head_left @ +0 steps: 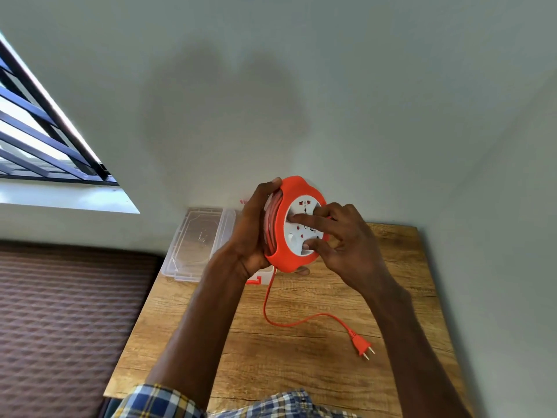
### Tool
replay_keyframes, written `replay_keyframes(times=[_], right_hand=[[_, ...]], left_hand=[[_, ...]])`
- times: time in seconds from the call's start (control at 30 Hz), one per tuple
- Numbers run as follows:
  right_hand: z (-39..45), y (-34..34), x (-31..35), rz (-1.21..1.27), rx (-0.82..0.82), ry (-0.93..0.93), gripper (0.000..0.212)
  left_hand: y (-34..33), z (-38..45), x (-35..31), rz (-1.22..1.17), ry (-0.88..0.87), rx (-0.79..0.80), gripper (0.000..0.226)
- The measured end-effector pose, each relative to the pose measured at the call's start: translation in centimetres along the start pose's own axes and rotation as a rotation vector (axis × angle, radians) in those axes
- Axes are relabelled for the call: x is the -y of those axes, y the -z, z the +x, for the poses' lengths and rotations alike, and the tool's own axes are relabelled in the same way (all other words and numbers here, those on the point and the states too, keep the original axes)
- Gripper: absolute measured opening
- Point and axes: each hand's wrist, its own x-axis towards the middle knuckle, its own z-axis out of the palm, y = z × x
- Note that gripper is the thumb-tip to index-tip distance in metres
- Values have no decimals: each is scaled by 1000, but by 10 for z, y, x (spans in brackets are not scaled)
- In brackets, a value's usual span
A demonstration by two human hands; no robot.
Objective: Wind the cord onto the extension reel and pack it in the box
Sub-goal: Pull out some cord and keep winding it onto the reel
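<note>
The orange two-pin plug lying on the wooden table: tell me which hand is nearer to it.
Right. The right hand is up on the reel's white socket face, above the plug; the left hand grips the reel's far side.

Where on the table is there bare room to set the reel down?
Free: the wooden table near the front edge, below the cord loop, and the strip right of the plug. Crowded: the back left, where the clear box sits behind the left hand gripping the reel.
</note>
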Motion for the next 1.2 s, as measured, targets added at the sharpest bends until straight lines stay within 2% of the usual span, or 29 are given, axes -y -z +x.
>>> replay_keyframes(times=[0.2, 0.37, 0.43, 0.63, 0.77, 0.83, 0.93, 1.07, 1.2], right_hand=[[-9, -3, 11, -32, -158, -107, 55], [-3, -14, 37, 208, -325, -442, 66], [2, -16, 44, 265, -337, -548, 62], [15, -9, 56, 390, -310, -706, 55], [23, -8, 59, 321, -257, -680, 52], [24, -9, 59, 311, -247, -687, 51], [28, -6, 55, 481, -272, -760, 47], [32, 2, 52, 833, -235, -906, 37], [28, 17, 44, 1335, -113, -1146, 31]], left_hand=[[-4, -2, 0, 74, -51, -45, 68], [-12, -5, 3, 50, -88, -42, 64], [-14, -7, 5, 24, -109, -56, 60], [-14, -4, 9, -38, -154, -103, 59], [-14, -2, 4, 22, -201, -125, 68], [-16, -2, 3, 66, -230, -140, 65], [-21, -3, 3, 133, -254, -138, 56], [-31, -3, 1, 304, -290, -61, 46], [-35, 2, 7, 451, -366, 21, 62]])
